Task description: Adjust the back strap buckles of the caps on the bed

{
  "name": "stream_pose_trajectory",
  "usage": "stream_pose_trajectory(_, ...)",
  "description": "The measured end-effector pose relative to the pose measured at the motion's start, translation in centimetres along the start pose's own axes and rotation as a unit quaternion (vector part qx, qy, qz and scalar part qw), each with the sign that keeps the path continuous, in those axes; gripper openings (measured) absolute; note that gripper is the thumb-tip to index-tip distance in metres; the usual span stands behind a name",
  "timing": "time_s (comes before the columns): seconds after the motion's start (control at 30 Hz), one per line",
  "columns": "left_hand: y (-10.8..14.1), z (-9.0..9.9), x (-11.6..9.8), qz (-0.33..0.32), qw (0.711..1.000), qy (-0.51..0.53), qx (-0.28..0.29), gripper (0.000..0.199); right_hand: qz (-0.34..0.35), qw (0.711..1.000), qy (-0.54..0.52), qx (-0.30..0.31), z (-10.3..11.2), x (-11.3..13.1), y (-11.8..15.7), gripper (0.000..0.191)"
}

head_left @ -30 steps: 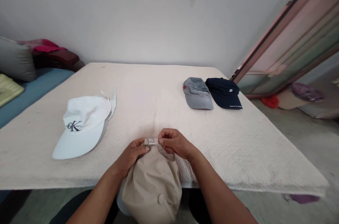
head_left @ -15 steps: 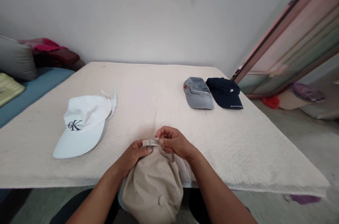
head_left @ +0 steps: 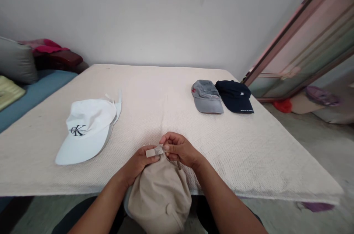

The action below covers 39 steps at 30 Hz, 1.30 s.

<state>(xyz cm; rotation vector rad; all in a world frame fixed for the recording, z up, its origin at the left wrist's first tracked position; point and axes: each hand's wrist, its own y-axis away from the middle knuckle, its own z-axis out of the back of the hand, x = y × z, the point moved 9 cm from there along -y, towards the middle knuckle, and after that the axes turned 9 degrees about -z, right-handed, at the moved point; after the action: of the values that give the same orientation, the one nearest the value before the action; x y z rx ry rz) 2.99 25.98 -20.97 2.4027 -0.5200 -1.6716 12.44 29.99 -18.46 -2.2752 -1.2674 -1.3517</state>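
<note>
A beige cap [head_left: 159, 193] hangs over the near table edge with its crown toward me and its back strap facing away. My left hand [head_left: 142, 162] is closed on the cap's rear edge, beside the strap's left end. A metal buckle [head_left: 159, 150] sits on the beige strap [head_left: 151, 152], between my two hands. Thumb and fingers of my right hand [head_left: 179, 148] pinch the strap at the buckle's right side. The cap's brim is mostly hidden below the crown.
On the left of the cloth-covered table [head_left: 143, 90] lies a white cap [head_left: 91, 116] with black letters. A grey cap [head_left: 206, 95] and a navy cap [head_left: 233, 95] sit side by side at the back right. A wall [head_left: 138, 24] stands behind.
The strap's free end has slid a little to the left and tilted, showing more length past the buckle. My right hand has moved slightly left with it.
</note>
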Motion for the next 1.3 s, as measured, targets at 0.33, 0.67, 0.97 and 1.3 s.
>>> stream_pose_trajectory(0.33, 0.2, -1.4, -0.7, -0.023, 0.998, -0.009, 0.052, 0.022, -0.004, 0.999, 0.036, -0.003, 0.2, -0.2, -0.1, 0.025)
stream_pose_trajectory(0.67, 0.4, -1.8, -0.7, -0.03, 0.997, 0.008, 0.066, 0.025, -0.011, 0.999, 0.05, 0.004, 0.1, -0.3, -0.3, 0.025)
stream_pose_trajectory(0.97, 0.4, -2.1, -2.2, -0.059, 0.996, -0.01, 0.068, 0.024, -0.043, 0.995, 0.086, -0.008, 0.4, -0.4, 0.7, 0.023)
stream_pose_trajectory(1.3, 0.3, -0.8, -0.7, -0.021, 0.999, 0.02, 0.026, 0.023, -0.065, 0.996, 0.049, -0.039, 1.5, -1.1, 0.9, 0.024)
